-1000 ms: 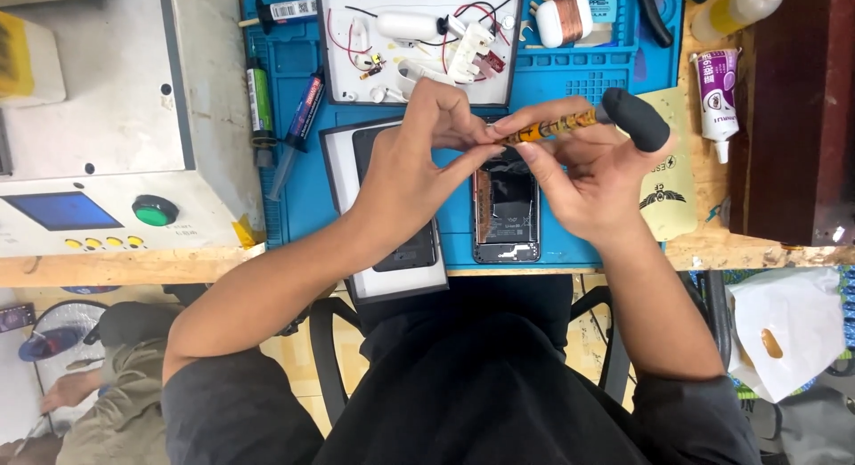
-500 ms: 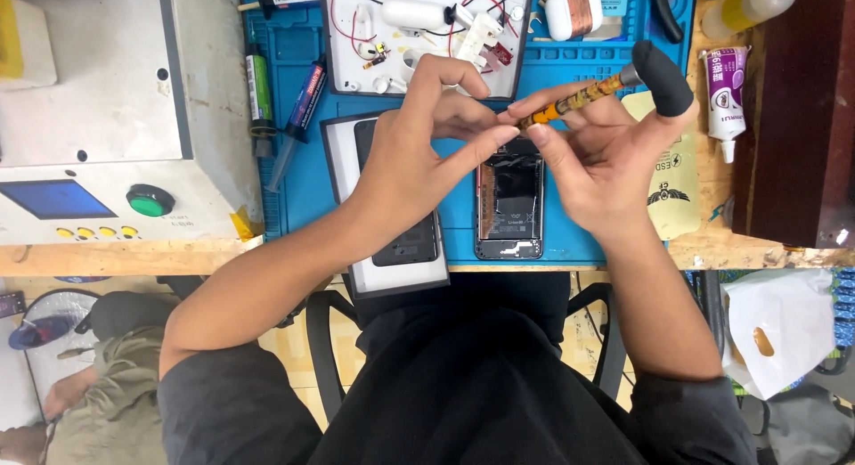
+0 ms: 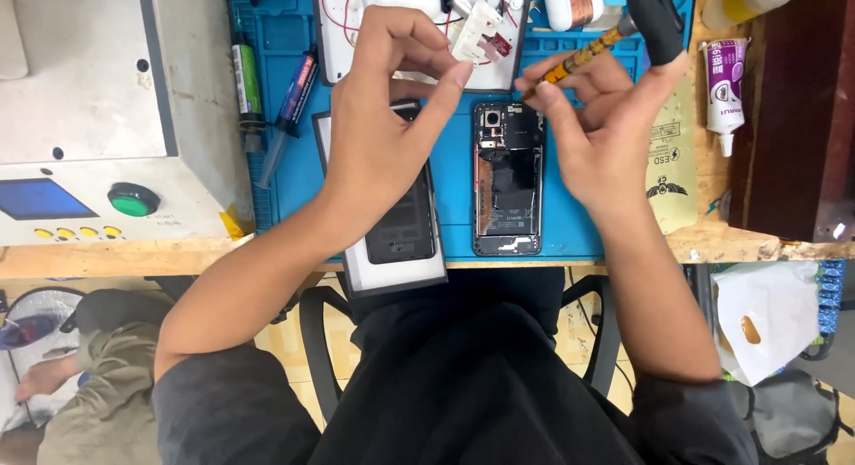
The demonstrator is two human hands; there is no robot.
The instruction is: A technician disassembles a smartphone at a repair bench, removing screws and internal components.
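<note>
Right hand (image 3: 614, 131) pinches screwdriver (image 3: 595, 48) near its tip, cap against the palm. Left hand (image 3: 387, 118): thumb and forefinger pressed together, can't tell on what. Opened phone (image 3: 508, 175) lies flat just below both fingertips. Best to seat tip square, keep driver vertical, light torque.

A wooden workbench (image 3: 107, 258) edge, a black chair (image 3: 316, 358) below, seemingly pale tiled floor (image 3: 294, 394).
</note>
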